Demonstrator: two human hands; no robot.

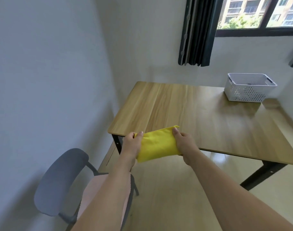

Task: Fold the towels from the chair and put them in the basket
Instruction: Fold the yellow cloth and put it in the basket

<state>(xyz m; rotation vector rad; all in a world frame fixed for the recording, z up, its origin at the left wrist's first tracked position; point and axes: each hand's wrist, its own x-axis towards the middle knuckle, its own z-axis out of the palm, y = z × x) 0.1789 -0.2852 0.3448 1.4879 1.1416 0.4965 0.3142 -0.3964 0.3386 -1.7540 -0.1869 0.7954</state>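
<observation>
A yellow towel (157, 144), folded small, hangs in the air just in front of the wooden table's near left corner. My left hand (131, 144) grips its left end and my right hand (184, 142) grips its right end, thumbs on top. A pink towel (90, 190) lies on the seat of the grey chair (59, 180) at the lower left, partly hidden by my left forearm. The white perforated basket (249, 88) stands at the table's far right; what it holds is unclear.
The wooden table (200, 114) on black legs fills the middle and right. A white wall runs along the left. A dark curtain (197, 30) and a window are behind the table. Light floor lies below my arms.
</observation>
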